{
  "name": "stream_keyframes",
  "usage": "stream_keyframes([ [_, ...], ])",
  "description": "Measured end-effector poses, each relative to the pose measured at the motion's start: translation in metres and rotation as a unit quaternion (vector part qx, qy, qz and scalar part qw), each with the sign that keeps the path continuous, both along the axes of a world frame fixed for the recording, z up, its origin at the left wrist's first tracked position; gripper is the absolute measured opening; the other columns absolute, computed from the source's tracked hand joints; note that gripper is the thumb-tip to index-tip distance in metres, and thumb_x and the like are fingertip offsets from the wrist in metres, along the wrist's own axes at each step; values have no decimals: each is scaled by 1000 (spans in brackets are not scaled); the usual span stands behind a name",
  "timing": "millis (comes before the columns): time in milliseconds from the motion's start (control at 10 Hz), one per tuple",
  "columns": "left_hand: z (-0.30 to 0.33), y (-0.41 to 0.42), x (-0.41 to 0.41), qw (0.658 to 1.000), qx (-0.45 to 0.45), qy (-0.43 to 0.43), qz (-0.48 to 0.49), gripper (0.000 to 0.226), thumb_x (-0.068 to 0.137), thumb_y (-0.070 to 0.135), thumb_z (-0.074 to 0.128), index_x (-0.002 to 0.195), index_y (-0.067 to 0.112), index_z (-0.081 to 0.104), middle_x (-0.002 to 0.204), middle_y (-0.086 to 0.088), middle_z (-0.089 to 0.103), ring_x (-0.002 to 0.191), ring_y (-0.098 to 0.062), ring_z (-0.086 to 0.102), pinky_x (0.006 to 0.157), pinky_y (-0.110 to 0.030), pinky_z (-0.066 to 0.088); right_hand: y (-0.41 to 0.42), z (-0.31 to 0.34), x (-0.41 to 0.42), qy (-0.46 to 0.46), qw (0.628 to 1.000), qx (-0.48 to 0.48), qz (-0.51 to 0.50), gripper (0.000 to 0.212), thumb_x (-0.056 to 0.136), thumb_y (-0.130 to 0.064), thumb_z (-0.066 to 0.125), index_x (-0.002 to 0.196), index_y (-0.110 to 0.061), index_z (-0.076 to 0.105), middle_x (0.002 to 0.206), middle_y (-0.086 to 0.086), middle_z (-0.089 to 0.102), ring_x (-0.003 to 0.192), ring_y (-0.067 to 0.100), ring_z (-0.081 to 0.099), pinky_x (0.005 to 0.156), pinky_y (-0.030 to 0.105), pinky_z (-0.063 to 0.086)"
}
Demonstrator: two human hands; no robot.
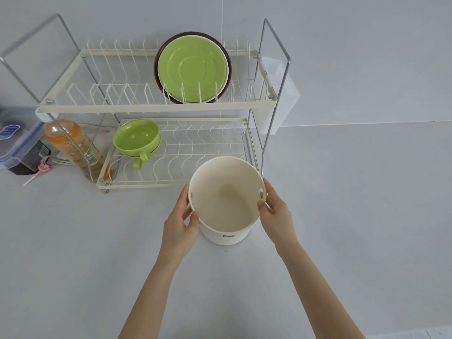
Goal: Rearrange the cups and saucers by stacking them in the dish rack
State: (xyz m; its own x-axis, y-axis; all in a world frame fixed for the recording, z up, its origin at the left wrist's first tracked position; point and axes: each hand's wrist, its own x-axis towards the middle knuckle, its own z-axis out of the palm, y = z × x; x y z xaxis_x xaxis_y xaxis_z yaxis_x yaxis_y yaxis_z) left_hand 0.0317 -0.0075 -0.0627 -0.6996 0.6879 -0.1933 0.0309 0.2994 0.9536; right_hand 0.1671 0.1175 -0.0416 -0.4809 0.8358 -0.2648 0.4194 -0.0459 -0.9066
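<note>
Both hands, left point(179, 226) and right point(276, 211), fingers grasping empty cream bucket point(223, 204); cups point(137, 140), saucers point(192, 69) racked. Next: set bucket aside.

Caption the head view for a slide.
Both hands grip a cream bucket before the rack holding stacked cups and saucers.

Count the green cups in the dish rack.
2: the top green cup sits nested in the lower green cup at the left of the dish rack's bottom tier. The stack may hide more.
</note>
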Motion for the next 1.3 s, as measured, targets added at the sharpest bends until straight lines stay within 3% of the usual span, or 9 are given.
stream_keyframes([
  [300,-2,5,-1,1000,5,-13,3,64,84,1,42,134,42,37,134,10,54,124,-15,52,105,-46,41,6,-5,-2,2,1000,5,7,57,92,-9,36,141,-37,30,122,-5,60,105,11,53,89,23,39],
  [500,-4,7,-5,1000,8,-30,4,63,85,0,42,136,38,36,136,7,53,126,-16,50,105,-46,41,7,-4,-2,-1,1000,12,17,57,92,-8,36,142,-35,30,133,-6,56,122,14,52,91,22,37],
  [900,-1,6,-3,999,28,-37,-6,62,88,0,41,139,35,33,141,6,47,127,-17,48,105,-46,42,10,-7,-1,-7,999,23,24,57,92,-9,37,143,-34,28,134,-4,56,124,15,51,88,21,36],
  [1000,4,4,-2,999,17,-27,-4,62,88,1,42,139,35,34,141,7,47,126,-17,50,105,-40,41,10,-8,-1,-20,999,31,40,57,92,-10,37,143,-34,27,133,-3,56,123,16,51,85,21,35],
  [1100,10,4,-5,1000,-9,0,-15,59,88,4,45,138,33,35,141,6,47,126,-18,50,100,-29,40,14,-7,0,-38,997,39,50,55,92,-14,39,143,-31,28,133,-2,56,125,17,50,86,23,36],
  [1200,30,8,-10,994,-66,79,-21,58,88,12,50,142,24,30,147,0,41,134,-19,40,101,-25,32,19,10,-4,-66,991,84,75,55,91,-21,47,143,-24,30,140,1,50,132,21,42,98,26,35],
  [1300,46,12,-14,986,-83,141,-37,60,89,16,50,144,18,25,151,-2,33,139,-18,31,109,-27,25,20,26,-8,-87,986,100,101,58,91,-24,49,144,-21,27,147,2,42,135,21,36,102,25,32],
])
